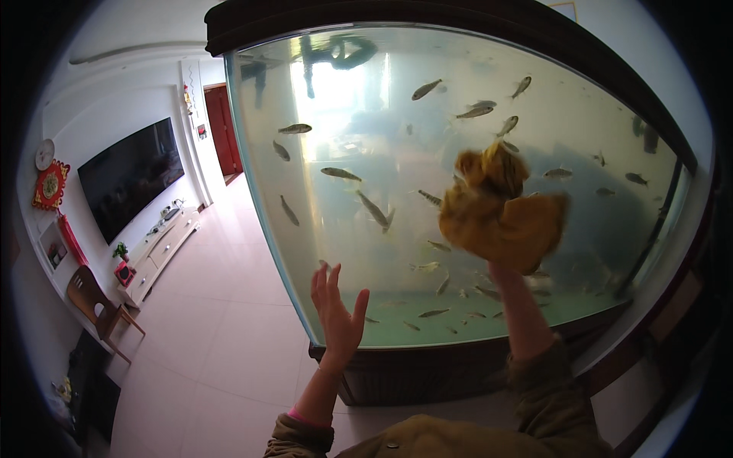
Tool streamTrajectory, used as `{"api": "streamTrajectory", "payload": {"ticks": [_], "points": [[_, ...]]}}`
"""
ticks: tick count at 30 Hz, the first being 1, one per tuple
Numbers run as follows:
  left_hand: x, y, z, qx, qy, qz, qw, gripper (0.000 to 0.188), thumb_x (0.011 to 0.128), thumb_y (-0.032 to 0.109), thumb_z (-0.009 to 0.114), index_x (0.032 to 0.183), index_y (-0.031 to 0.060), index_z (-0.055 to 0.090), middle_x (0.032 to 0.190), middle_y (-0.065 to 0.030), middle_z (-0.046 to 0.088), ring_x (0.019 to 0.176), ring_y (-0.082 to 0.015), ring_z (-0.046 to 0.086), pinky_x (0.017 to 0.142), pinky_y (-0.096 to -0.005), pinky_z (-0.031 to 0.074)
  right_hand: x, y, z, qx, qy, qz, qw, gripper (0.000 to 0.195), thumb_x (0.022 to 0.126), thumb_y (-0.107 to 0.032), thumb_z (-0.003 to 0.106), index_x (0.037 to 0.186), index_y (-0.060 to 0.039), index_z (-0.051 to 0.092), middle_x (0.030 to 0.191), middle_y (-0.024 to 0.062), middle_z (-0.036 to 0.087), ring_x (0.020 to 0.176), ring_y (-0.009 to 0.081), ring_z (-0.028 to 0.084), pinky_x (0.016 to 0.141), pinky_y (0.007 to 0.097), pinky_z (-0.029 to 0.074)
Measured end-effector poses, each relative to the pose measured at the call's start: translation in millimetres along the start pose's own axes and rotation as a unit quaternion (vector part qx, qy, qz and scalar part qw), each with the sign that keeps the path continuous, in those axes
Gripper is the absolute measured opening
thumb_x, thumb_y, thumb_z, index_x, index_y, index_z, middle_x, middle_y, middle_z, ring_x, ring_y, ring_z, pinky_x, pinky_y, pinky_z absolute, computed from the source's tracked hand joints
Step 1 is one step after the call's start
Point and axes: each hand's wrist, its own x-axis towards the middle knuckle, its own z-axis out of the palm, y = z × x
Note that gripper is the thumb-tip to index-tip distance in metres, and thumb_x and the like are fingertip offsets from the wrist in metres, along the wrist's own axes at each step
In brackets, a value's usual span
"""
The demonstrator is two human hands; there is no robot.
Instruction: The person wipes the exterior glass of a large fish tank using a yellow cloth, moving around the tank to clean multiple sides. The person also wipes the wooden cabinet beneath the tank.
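Observation:
A large glass aquarium [401, 143] with several small fish fills the middle and right of the head view. My right hand [504, 266] is raised at the front glass and holds a yellow-brown cloth [504, 223], which is blurred and covers most of the fingers. Lower left of the cloth, my left hand [338, 315] is raised near the lower left of the glass, fingers apart and holding nothing. Whether its fingertips touch the glass I cannot tell. One of the fish [342, 174] swims between the two hands, higher up behind the glass.
The tank has a dark top frame [458, 26] and a dark base cabinet [412, 375]. Pale floor tiles [229, 326] lie to the left. Farther left are a wall-mounted television [131, 177], a low white cabinet [163, 249] and a brown chair [94, 303].

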Motion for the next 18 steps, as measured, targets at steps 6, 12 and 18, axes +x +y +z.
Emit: {"api": "streamTrajectory", "payload": {"ticks": [6, 12, 18], "points": [[20, -20, 44, 0.128, -0.004, 0.065, 0.990, 0.097, 0.078, 0.054, 0.057, 0.143, 0.0088, 0.002, 0.143, -0.0313, -0.007, 0.134, -0.0461, -0.004, 0.096, -0.0687, 0.004, 122, -24, 57, -0.677, 0.014, -0.289, 0.676, 0.069, 0.070, -0.013, 0.066, 0.133, -0.0146, 0.040, 0.121, 0.0209, 0.038, 0.115, 0.0393, 0.037, 0.098, 0.0437, 0.031], [8, -72, 65, 0.242, 0.034, 0.143, 0.959, 0.095, 0.079, 0.065, 0.044, 0.144, 0.0139, -0.003, 0.144, -0.0299, -0.006, 0.132, -0.0492, -0.001, 0.096, -0.0694, 0.001, 88, 51, 110, -0.708, -0.185, -0.295, 0.615, 0.063, 0.062, -0.027, 0.067, 0.122, -0.0163, 0.050, 0.123, 0.0168, 0.043, 0.116, 0.0402, 0.038, 0.099, 0.0631, 0.020], [8, -72, 68, 0.233, 0.026, 0.139, 0.962, 0.094, 0.079, 0.064, 0.047, 0.143, 0.0135, 0.001, 0.144, -0.0294, -0.006, 0.132, -0.0496, -0.001, 0.096, -0.0702, 0.002, 173, 55, 155, -0.647, -0.087, -0.477, 0.589, 0.055, 0.067, -0.025, 0.065, 0.118, -0.0119, 0.053, 0.128, 0.0151, 0.045, 0.106, 0.0340, 0.050, 0.096, 0.0514, 0.033]]}}
